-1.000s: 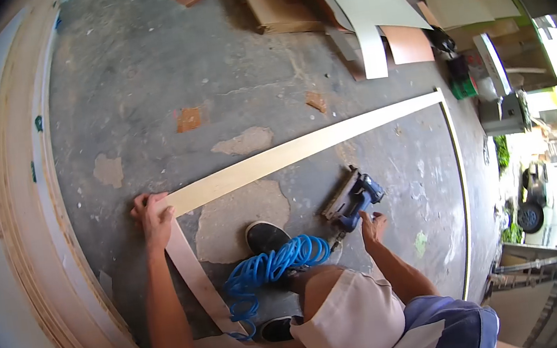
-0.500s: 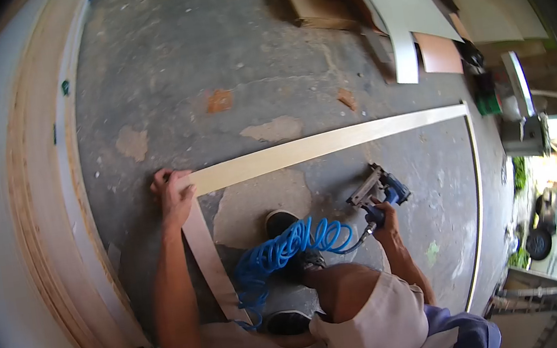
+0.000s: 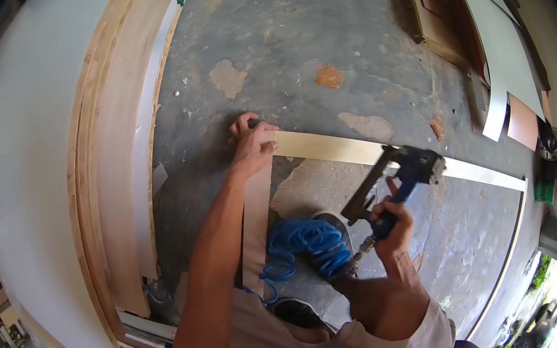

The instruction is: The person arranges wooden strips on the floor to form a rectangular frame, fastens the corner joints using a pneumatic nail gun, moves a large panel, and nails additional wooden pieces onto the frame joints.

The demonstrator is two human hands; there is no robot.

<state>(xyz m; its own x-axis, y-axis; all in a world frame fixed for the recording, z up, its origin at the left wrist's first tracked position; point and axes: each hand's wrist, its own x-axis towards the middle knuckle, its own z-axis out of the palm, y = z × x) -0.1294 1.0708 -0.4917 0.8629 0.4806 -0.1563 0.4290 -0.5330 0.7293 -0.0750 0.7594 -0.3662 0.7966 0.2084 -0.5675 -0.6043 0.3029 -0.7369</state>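
Note:
My left hand (image 3: pixel 253 146) is closed around the corner where two flat wooden strips meet. The pale far strip (image 3: pixel 324 146) runs right from that corner, and the near strip (image 3: pixel 256 229) comes back toward me. My right hand (image 3: pixel 395 230) grips a dark blue air nail gun (image 3: pixel 418 165) by its handle. The gun is held up, its magazine slanting down to the left, and it hides part of the far strip. A coiled blue air hose (image 3: pixel 304 240) lies between my feet, with a metal fitting joining it to the gun.
A thin strip (image 3: pixel 503 247) forms the frame's right side on the stained concrete floor (image 3: pixel 269 43). Long boards and white panels (image 3: pixel 112 146) stand along the left. Sheet offcuts (image 3: pixel 511 55) are piled at upper right. My shoes (image 3: pixel 302 313) are inside the frame.
My right hand has raised the nail gun and swung it closer to the corner. My left hand stays on the corner. The view has turned, shifting the scene rightward.

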